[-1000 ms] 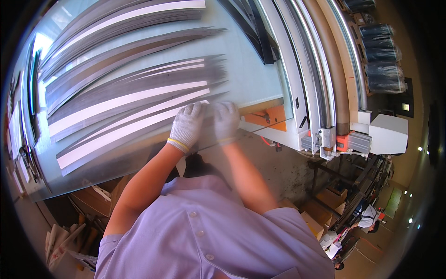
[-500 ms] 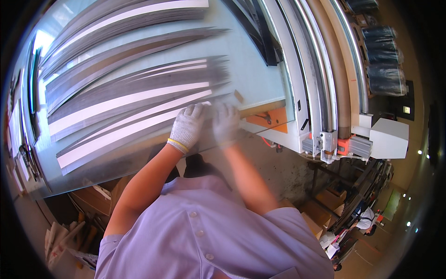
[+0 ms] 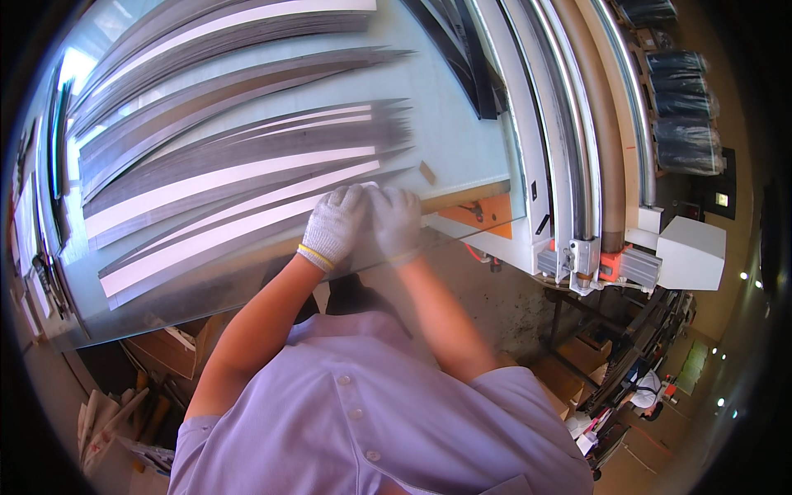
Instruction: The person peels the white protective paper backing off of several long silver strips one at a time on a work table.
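Both my hands wear pale knitted gloves and are side by side at the near edge of a glass-topped table (image 3: 470, 148). With fingers curled over the right end of the nearest strips, my left hand (image 3: 332, 221) grips a long thin white-and-grey strip (image 3: 206, 241). My right hand (image 3: 396, 221) is close against it, slightly blurred, fingers bent inward; whatever they hold is hidden. Beyond the hands, several fanned bundles of dark grey strips (image 3: 247, 132) lie across the glass, some showing white faces. A small brown piece (image 3: 427, 172) rests just past my right hand.
Black bars (image 3: 462, 62) lie at the far right of the glass. A machine with long metal rollers (image 3: 569, 107) runs along the right side, ending in a white housing (image 3: 691, 253). Wrapped dark rolls (image 3: 686, 144) stand behind it. Cartons and another person (image 3: 648, 388) are at lower right.
My right hand has shifted slightly left, closer to my left hand, and is less blurred. My left hand stays in nearly the same place.
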### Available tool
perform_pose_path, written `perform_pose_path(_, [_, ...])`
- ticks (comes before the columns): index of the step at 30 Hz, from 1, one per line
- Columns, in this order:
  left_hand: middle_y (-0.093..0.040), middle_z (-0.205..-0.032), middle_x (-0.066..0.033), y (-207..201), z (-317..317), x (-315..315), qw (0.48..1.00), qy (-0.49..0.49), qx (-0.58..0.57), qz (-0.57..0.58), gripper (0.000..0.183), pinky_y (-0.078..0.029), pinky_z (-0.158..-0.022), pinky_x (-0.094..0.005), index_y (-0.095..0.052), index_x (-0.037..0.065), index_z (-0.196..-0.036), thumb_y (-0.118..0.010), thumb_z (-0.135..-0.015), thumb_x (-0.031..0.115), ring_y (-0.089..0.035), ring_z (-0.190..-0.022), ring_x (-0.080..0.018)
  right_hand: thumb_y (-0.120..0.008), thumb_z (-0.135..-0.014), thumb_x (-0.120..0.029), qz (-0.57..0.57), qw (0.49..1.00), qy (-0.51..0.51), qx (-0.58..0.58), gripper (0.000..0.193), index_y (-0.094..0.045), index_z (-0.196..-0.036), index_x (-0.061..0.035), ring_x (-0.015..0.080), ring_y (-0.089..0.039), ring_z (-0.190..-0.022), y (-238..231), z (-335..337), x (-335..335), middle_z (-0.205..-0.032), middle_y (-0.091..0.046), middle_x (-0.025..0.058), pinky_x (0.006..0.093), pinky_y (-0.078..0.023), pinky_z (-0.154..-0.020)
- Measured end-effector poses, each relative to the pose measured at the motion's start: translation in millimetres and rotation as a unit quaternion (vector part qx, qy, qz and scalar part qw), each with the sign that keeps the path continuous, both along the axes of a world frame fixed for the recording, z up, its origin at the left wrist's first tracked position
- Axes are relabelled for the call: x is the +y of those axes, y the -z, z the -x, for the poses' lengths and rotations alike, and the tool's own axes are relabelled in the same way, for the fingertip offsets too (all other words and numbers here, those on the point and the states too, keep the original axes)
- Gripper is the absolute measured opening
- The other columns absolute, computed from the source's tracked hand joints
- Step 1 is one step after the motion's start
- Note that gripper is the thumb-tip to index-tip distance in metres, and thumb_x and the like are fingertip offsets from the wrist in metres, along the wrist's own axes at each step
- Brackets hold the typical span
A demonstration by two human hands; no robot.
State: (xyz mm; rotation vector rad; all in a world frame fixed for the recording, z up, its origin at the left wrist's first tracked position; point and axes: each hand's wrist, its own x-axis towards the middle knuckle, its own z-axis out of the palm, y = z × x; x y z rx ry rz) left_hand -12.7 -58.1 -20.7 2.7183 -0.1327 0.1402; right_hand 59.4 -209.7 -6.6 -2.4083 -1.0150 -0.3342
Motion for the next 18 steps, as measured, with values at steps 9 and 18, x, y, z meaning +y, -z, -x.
perform_pose_path(9, [-0.059, -0.130, -0.0142, -3.2, 0.1, -0.1, 1.000, -0.003, -0.021, -0.002, 0.052, -0.052, -0.097, -0.0475, -0.061, 0.005, -0.133, -0.071, -0.084, 0.019, -0.059, -0.116, -0.0344, -0.078, -0.085, -0.023, -0.041, 0.987, 0.145, 0.060, 0.037, -0.066, -0.116, -0.0078, 0.0355, -0.058, -0.092, 8.1, -7.9, 9.8, -0.099, -0.062, 0.0122, 0.0465, -0.047, -0.084])
perform_pose_path(18, [-0.059, -0.129, -0.0144, -7.3, -0.5, 0.6, 1.000, -0.005, -0.003, 0.010, 0.050, -0.052, -0.096, -0.0473, -0.061, 0.005, -0.133, -0.070, -0.086, 0.020, -0.059, -0.117, -0.0348, -0.090, -0.073, -0.029, 0.158, 0.941, 0.161, 0.254, 0.041, -0.065, -0.093, -0.0038, 0.0391, -0.065, -0.092, -22.5, -59.5, 23.5, -0.093, -0.067, 0.0180, 0.0492, -0.052, -0.082])
